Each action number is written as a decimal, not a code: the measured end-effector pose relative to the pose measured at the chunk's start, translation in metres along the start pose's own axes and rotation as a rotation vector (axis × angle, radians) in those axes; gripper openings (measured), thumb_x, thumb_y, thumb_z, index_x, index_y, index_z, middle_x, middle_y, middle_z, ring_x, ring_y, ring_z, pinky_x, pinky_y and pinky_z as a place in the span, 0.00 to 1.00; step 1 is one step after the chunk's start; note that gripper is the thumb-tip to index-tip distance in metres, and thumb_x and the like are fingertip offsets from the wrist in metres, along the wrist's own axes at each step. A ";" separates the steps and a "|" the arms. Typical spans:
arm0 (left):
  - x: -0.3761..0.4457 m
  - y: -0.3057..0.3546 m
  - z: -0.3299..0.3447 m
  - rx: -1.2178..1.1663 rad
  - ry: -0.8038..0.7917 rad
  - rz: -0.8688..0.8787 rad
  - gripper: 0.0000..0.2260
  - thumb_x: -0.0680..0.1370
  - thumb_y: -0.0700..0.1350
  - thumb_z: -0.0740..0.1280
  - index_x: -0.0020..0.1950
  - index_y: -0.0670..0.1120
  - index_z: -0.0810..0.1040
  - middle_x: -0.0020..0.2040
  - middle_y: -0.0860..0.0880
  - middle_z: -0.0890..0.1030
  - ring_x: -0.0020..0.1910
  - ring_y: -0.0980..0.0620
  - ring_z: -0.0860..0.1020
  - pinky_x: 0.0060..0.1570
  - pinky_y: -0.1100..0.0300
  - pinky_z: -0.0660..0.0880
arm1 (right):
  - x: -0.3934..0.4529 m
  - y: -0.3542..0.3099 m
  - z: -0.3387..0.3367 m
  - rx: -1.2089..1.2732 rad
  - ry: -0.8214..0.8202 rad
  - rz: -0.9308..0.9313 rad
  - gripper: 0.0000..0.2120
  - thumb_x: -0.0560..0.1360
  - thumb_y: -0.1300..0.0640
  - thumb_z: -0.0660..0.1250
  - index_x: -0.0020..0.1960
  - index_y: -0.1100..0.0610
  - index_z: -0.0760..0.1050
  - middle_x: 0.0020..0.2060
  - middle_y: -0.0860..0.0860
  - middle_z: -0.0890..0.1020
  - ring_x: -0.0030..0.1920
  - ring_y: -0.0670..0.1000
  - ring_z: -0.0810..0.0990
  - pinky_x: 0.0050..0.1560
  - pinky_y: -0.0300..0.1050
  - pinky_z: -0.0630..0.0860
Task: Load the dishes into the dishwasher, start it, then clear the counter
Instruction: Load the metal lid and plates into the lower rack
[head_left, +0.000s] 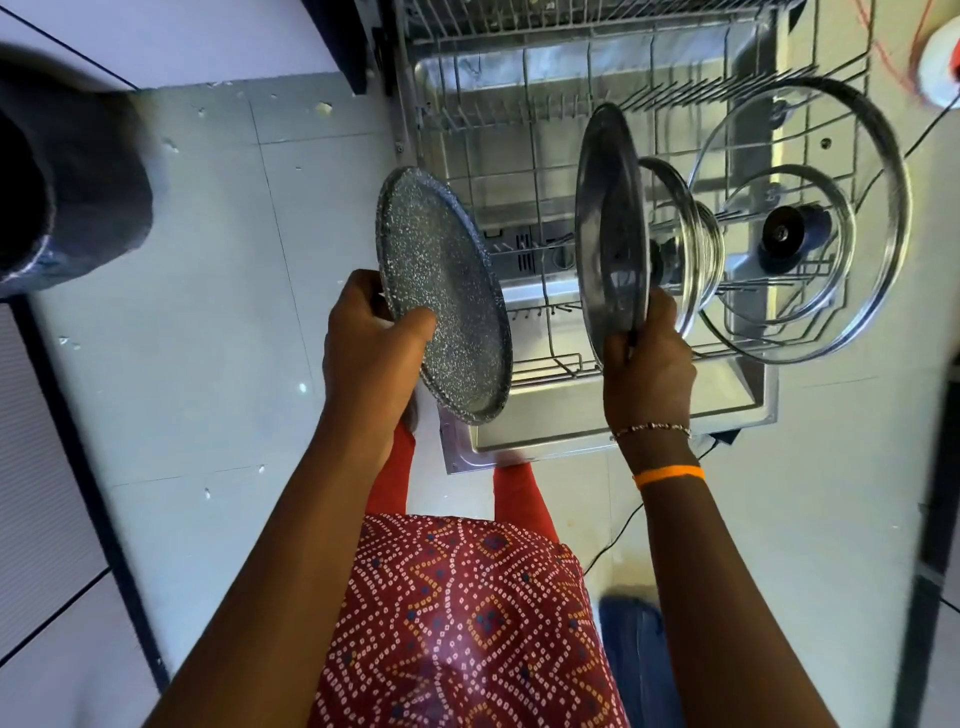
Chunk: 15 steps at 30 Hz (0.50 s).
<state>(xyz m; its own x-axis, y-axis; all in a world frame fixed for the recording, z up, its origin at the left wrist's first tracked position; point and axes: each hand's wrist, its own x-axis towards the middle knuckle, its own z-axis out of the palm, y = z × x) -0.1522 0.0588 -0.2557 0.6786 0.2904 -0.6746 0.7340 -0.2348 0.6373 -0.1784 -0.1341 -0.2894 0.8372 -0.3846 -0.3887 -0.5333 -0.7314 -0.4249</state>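
Over the open dishwasher rack (519, 156), the left hand (369, 353) grips a speckled plate (441, 291) upright. The right hand (647, 364) pinches a steel plate (610, 228) edge-on, probably to slot it between prongs beside the glass lids (805, 228)

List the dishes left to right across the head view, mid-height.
Speckled plate in the left hand → steel plate in the right hand → small glass lid → large glass lid.

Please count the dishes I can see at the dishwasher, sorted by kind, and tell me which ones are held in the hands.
Speckled grey plates: 1, the speckled plate, held by the left hand.
Plain metal plates: 1, the metal plate, held by the right hand.
Glass lids in the rack: 3, the large lid, the middle lid, the small lid.
Total: 5.
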 end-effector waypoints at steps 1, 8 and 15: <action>0.000 0.000 0.000 0.002 0.000 -0.002 0.08 0.73 0.37 0.65 0.51 0.44 0.72 0.40 0.53 0.76 0.39 0.56 0.74 0.39 0.61 0.71 | 0.002 0.000 0.003 -0.009 -0.032 0.006 0.18 0.76 0.66 0.58 0.65 0.63 0.64 0.49 0.63 0.81 0.48 0.65 0.78 0.40 0.43 0.64; 0.001 -0.001 0.001 0.003 0.032 -0.032 0.08 0.72 0.37 0.65 0.48 0.47 0.72 0.38 0.55 0.76 0.38 0.57 0.74 0.40 0.60 0.71 | 0.001 0.015 0.020 -0.056 -0.115 -0.098 0.21 0.75 0.67 0.60 0.66 0.63 0.61 0.50 0.63 0.80 0.48 0.65 0.79 0.40 0.43 0.64; -0.004 -0.003 0.004 0.017 0.026 -0.044 0.07 0.72 0.38 0.65 0.49 0.47 0.72 0.39 0.54 0.76 0.38 0.57 0.74 0.43 0.56 0.72 | 0.010 0.032 0.017 -0.014 -0.253 -0.100 0.20 0.76 0.67 0.59 0.66 0.64 0.61 0.46 0.65 0.80 0.46 0.65 0.78 0.38 0.43 0.62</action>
<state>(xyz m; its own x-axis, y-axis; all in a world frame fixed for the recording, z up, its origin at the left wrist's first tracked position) -0.1568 0.0549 -0.2565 0.6450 0.3245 -0.6919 0.7636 -0.2374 0.6005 -0.1891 -0.1514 -0.3205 0.8279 -0.1582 -0.5381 -0.4463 -0.7670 -0.4611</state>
